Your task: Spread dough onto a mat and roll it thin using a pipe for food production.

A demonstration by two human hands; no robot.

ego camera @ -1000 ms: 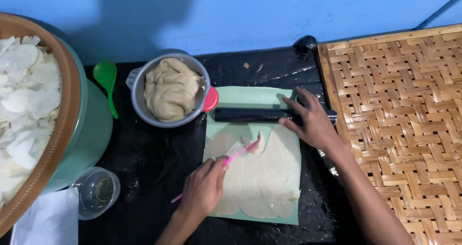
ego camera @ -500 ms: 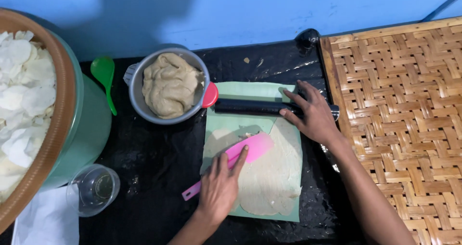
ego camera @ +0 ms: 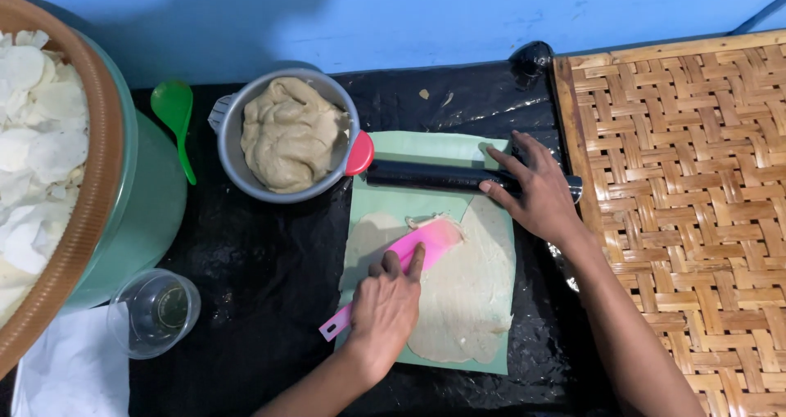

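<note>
At the far left edge of the counter [ego camera: 270, 302], a big woven brown basket of white chips [ego camera: 41, 139] is perched on a pale green tub [ego camera: 151, 212]. A white cloth [ego camera: 70, 372] is tucked into the near left corner, with a clear plastic cup [ego camera: 155, 311] just beside it. A green plastic spoon [ego camera: 178, 118] is laid toward the back edge, next to a round grey metal pot of beige dough [ego camera: 286, 135] with a red handle tab.

Around the middle, a light green plastic sheet [ego camera: 426, 151] is spread flat on the black-covered counter, and a thin flat layer of beige dough [ego camera: 467, 294] is smeared across most of it. The pink plastic scraper [ego camera: 417, 257] is pressed onto that layer, angled from near left to far right. It's gripped by the left hand [ego camera: 386, 306], fingers curled round the handle and the index finger stretched out along the blade.

The black rolling pin [ego camera: 438, 175] is lying across the far end of the sheet, touching the pot's red tab. The right hand [ego camera: 536, 192] is rested on its right end, fingers spread loosely over it rather than clamped.

A woven bamboo tray [ego camera: 679, 180] is parked along the right edge.
</note>
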